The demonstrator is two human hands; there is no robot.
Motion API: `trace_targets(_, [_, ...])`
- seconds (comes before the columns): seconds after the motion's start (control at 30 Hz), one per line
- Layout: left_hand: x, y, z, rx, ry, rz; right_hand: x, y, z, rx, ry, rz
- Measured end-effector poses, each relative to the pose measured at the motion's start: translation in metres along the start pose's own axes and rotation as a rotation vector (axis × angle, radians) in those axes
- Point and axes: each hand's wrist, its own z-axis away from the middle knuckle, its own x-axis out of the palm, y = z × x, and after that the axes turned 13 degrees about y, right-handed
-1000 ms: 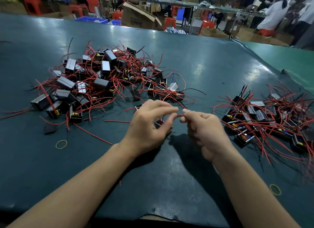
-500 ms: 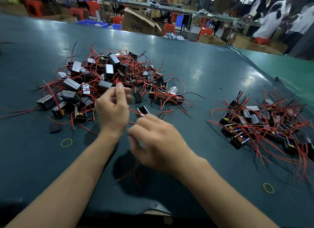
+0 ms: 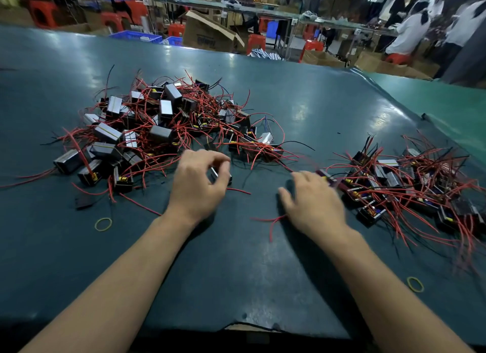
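Observation:
A big heap of small black and silver box components with red wires (image 3: 168,126) lies on the dark green table (image 3: 236,273) at the left. A second, flatter heap of the same components (image 3: 410,184) lies at the right. My left hand (image 3: 197,184) sits at the near edge of the left heap, its fingers and thumb curled round one small black component (image 3: 220,176). My right hand (image 3: 313,205) is blurred, fingers stretched toward the right heap. One component (image 3: 327,178) lies just beyond its fingertips, and loose red wires (image 3: 271,221) trail from under the palm.
A yellow rubber band (image 3: 103,224) lies left of my left wrist and another rubber band (image 3: 415,284) near my right forearm. A small black flat piece (image 3: 84,202) lies by the left heap. Cardboard boxes, red stools and people stand beyond the table's far edge.
My right hand has swung from the middle over to the right heap with its fingers opened. My left hand has dropped from the left heap's edge onto a single component near the middle.

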Motion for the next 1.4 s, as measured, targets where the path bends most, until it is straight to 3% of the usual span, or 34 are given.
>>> trace_targets(0.1, [0.004, -0.003, 0.002, 0.087, -0.155, -0.051, 0.000, 0.033, -0.017, 0.172, 0.028, 0.031])
trace_targets(0.2, [0.008, -0.007, 0.003, 0.092, -0.280, -0.154, 0.000, 0.037, -0.021, 0.229, 0.132, 0.023])
trace_targets(0.27, [0.009, -0.008, 0.003, 0.095, -0.295, -0.186, -0.004, 0.026, -0.019, 0.181, 0.275, 0.013])
trace_targets(0.37, [0.009, -0.009, 0.002, 0.029, -0.224, -0.230, -0.014, -0.001, -0.021, 0.031, 0.421, -0.231])
trace_targets(0.57, [0.004, -0.007, 0.002, -0.135, -0.153, -0.292, -0.038, -0.072, -0.072, -0.102, 0.321, -0.614])
trace_targets(0.6, [0.003, -0.006, 0.002, -0.158, -0.140, -0.305, -0.038, -0.085, -0.085, -0.145, 0.244, -0.610])
trace_targets(0.73, [0.001, -0.007, 0.000, -0.260, -0.106, -0.365, -0.008, -0.134, -0.110, -0.313, -0.202, -0.227])
trace_targets(0.8, [0.000, -0.009, 0.001, -0.305, -0.096, -0.360, 0.012, -0.142, -0.110, -0.317, -0.250, -0.235])
trace_targets(0.87, [-0.001, -0.011, 0.000, -0.331, -0.073, -0.309, 0.021, -0.142, -0.111, -0.272, -0.181, -0.322])
trace_targets(1.0, [-0.004, -0.011, -0.003, -0.257, 0.047, -0.236, 0.010, -0.130, -0.118, 0.005, -0.118, -0.751])
trace_targets(1.17, [-0.017, -0.022, -0.033, -0.132, 0.233, -0.356, -0.030, -0.104, -0.133, 0.243, -0.180, -0.976])
trace_targets(1.23, [-0.020, -0.031, -0.052, -0.144, 0.132, -0.418, -0.047, -0.095, -0.138, 0.290, -0.202, -1.063])
trace_targets(1.33, [-0.014, -0.037, -0.064, -0.085, -0.199, -0.441, -0.064, -0.084, -0.140, 0.348, -0.166, -1.213])
trace_targets(1.4, [-0.005, -0.034, -0.059, -0.033, -0.342, -0.503, -0.067, -0.077, -0.140, 0.310, -0.101, -1.185])
